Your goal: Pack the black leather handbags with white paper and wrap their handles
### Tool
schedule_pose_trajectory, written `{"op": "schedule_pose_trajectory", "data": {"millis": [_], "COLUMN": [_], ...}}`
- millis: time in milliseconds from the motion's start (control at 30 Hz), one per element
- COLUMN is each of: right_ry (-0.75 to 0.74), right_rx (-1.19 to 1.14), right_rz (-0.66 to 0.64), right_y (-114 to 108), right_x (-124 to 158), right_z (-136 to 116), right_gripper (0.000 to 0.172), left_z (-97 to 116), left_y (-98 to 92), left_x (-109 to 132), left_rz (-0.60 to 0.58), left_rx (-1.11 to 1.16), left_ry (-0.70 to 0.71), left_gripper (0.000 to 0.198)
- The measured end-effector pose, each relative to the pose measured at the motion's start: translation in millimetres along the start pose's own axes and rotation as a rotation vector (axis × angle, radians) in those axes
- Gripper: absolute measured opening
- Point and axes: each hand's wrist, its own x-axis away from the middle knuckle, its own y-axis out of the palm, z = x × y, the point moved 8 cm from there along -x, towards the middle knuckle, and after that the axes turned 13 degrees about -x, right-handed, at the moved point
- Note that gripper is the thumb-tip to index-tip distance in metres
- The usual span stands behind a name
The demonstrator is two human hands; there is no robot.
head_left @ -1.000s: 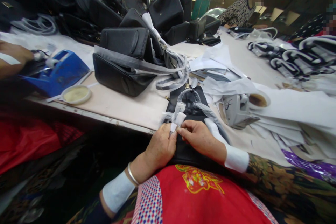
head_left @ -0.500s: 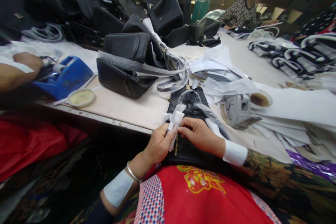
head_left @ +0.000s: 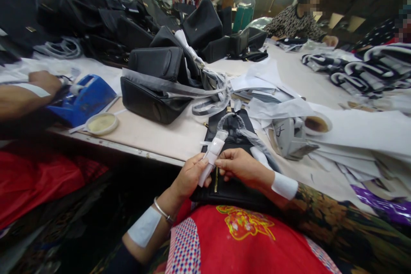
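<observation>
A black bag (head_left: 237, 180) lies at the table's front edge, against the red apron (head_left: 244, 239). Its handle (head_left: 230, 120) is wrapped in clear film, and a gold zipper (head_left: 216, 181) shows on its front. Over the bag, my left hand (head_left: 192, 173) grips a strap wrapped in white paper (head_left: 212, 157), thumb on top. The fingers of my right hand (head_left: 242, 165) are pinched together at the right side of that wrap; whether they hold a bit of it is hidden. Another white-wrapped strap part (head_left: 260, 157) lies beside my right wrist.
Black bags (head_left: 154, 81) are piled behind and to the left. A blue tape dispenser (head_left: 88, 98) and a tape roll (head_left: 102, 124) sit left, by a co-worker's arm (head_left: 28, 94). On the right are a grey tape dispenser (head_left: 289, 137), white paper sheets (head_left: 362, 132) and wrapped handles (head_left: 369, 68).
My right fingers have slid a little down along the white wrap, which now shows more fully. My left hand keeps its hold. The view has tilted up slightly.
</observation>
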Motion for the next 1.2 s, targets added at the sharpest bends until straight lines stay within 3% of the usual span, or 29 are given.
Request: {"op": "schedule_pose_trajectory", "data": {"millis": [267,467,533,633,700,767,833,967,1033,1133,1200], "right_ry": [-0.113,-0.083,-0.074,-0.081,-0.089,-0.106,-0.144,-0.296,-0.397,-0.545,-0.625], "right_rx": [-0.143,-0.277,-0.297,-0.303,-0.275,-0.206,-0.106,0.154,0.282,0.387,0.419], "right_rz": [-0.127,-0.052,-0.032,-0.017,-0.009,0.014,0.037,0.058,0.097,0.225,0.366], "right_y": [6.7,1.1,-0.1,-1.3,-1.0,-0.9,-0.3,0.2,-5.7,-29.8,-56.5], "right_x": [4.1,-2.4,-2.8,0.9,5.4,11.5,20.4,52.3,74.6,107.1,123.9], "right_z": [3.3,14.4,16.5,16.5,15.1,11.3,3.1,-28.0,-47.2,-72.1,-82.4], "right_gripper": [0.039,0.031,0.024,0.020,0.027,0.034,0.040,0.037,0.031,0.026,0.025], "left_z": [7.5,9.3,17.2,44.8,60.8,69.6,71.8,47.4,37.4,48.8,67.7], "left_y": [1.2,5.8,8.0,9.5,10.2,6.3,0.1,-12.6,-16.9,-24.7,-17.8], "left_x": [1.1,1.5,3.6,12.6,20.1,24.5,23.4,3.7,-2.3,2.0,8.7], "left_rz": [0.021,-0.020,0.002,0.191,0.346,0.469,0.508,0.290,0.246,0.418,0.554], "left_rx": [-0.082,-0.106,-0.297,-0.833,-1.141,-1.276,-1.213,-0.597,-0.498,-1.026,-1.406], "left_ry": [0.023,0.022,0.053,0.191,0.222,0.198,0.201,0.105,0.035,0.031,0.123], "left_gripper": [0.038,0.041,0.036,0.023,0.031,0.044,0.044,0.038,0.039,0.033,0.039]}}
